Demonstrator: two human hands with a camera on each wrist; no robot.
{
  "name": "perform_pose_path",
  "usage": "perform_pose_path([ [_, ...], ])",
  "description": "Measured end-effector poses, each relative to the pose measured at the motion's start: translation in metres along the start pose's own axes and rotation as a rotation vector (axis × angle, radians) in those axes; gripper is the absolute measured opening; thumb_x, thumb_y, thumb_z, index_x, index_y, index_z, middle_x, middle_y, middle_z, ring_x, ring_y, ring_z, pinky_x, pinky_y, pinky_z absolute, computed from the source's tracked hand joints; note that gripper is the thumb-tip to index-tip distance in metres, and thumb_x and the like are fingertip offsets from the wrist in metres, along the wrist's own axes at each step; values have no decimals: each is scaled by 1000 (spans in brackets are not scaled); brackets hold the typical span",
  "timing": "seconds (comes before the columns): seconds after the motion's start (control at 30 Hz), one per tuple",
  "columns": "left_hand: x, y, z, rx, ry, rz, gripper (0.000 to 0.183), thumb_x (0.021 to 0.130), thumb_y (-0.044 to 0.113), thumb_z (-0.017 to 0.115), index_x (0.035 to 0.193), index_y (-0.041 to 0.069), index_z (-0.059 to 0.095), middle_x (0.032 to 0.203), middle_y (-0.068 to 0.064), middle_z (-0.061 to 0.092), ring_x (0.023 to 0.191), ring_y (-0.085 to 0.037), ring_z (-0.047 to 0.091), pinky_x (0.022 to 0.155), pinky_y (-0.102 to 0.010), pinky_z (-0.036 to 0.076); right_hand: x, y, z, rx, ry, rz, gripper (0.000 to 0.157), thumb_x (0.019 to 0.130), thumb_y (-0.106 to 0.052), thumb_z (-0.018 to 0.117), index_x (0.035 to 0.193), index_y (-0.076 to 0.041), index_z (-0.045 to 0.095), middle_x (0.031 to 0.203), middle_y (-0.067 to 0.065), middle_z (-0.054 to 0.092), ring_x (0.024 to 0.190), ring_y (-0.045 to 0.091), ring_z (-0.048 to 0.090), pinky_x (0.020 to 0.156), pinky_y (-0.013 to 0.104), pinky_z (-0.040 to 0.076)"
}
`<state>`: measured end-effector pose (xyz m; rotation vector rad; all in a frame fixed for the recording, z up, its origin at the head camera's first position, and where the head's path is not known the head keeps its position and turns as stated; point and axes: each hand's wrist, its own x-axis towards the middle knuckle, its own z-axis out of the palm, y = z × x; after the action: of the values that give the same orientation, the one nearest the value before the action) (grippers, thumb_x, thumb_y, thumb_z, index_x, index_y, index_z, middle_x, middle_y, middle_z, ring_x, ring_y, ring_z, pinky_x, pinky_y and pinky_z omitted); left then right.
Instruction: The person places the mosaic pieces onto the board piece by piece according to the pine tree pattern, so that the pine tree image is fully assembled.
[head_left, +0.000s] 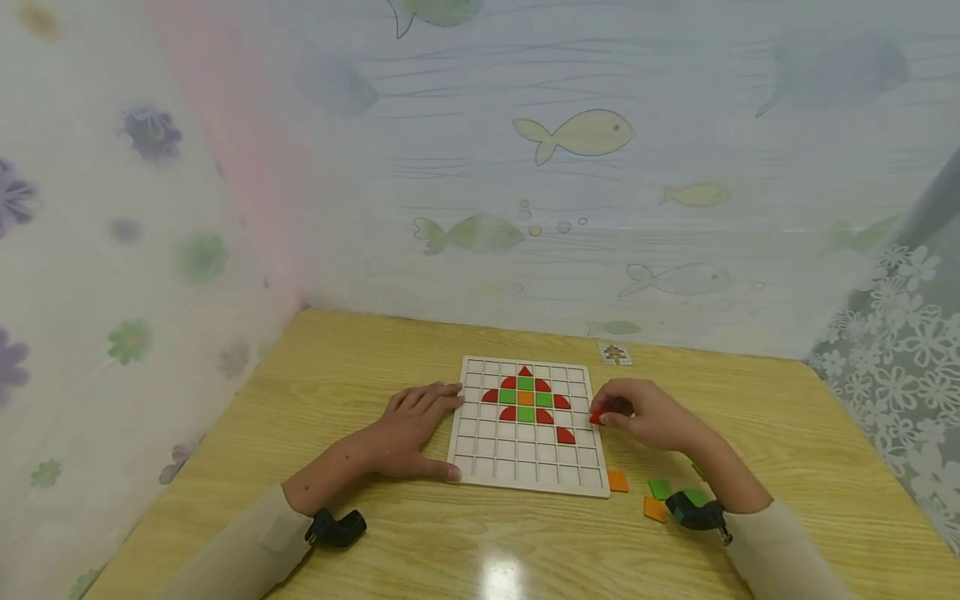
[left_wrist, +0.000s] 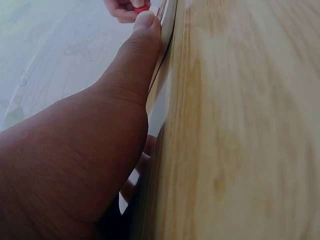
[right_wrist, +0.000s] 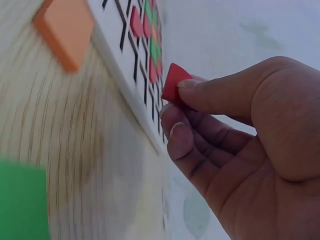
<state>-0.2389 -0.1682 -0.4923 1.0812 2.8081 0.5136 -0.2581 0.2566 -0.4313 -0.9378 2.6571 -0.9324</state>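
A pale gridded board (head_left: 480, 469) lies on the table, with red, green and orange tiles set in a tree-like pattern around a central orange square (head_left: 526, 398). One red quarter-round tile (head_left: 566, 435) sits lower right of the rest. My left hand (head_left: 408, 433) is spread at the board's left side, its fingertips and thumb tip right at the edge. Beside the board's right edge, my right hand (head_left: 648, 414) pinches a red tile (right_wrist: 175, 82) between thumb and fingers. Its curved side shows in the right wrist view.
Loose orange tiles (head_left: 617, 481) and green tiles (head_left: 659, 489) lie on the table right of the board, some partly under the right wrist. A small pattern card (head_left: 615, 354) lies behind the board near the wall. Patterned curtains (head_left: 450, 167) border the table's back and left.
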Motion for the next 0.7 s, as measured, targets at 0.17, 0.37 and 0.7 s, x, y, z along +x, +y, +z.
perform_pose_path([
  [0.17, 0, 0, 0, -5, 1, 0, 110, 86, 85, 63, 168, 19, 30, 177, -3, 17, 162, -34, 15, 124, -64, 19, 18, -10, 12, 33, -26, -30, 12, 101, -2, 70, 108, -12, 73, 103, -2, 73, 87, 11, 65, 79, 28, 56],
  [0.37, 1, -1, 0, -8, 3, 2, 111, 86, 84, 64, 168, 19, 30, 177, -4, 17, 162, -34, 15, 124, -64, 18, 36, -24, 23, 45, -42, -62, 10, 101, -3, 71, 109, -9, 73, 102, 0, 74, 88, 11, 66, 81, 29, 57],
  [0.7, 1, -2, 1, -12, 2, 0, 112, 85, 84, 64, 169, 19, 28, 177, -3, 17, 163, -33, 14, 124, -64, 18, 64, -40, 42, 25, -59, -121, 7, 101, -7, 72, 107, -10, 73, 100, -1, 72, 89, 9, 66, 82, 32, 57],
])
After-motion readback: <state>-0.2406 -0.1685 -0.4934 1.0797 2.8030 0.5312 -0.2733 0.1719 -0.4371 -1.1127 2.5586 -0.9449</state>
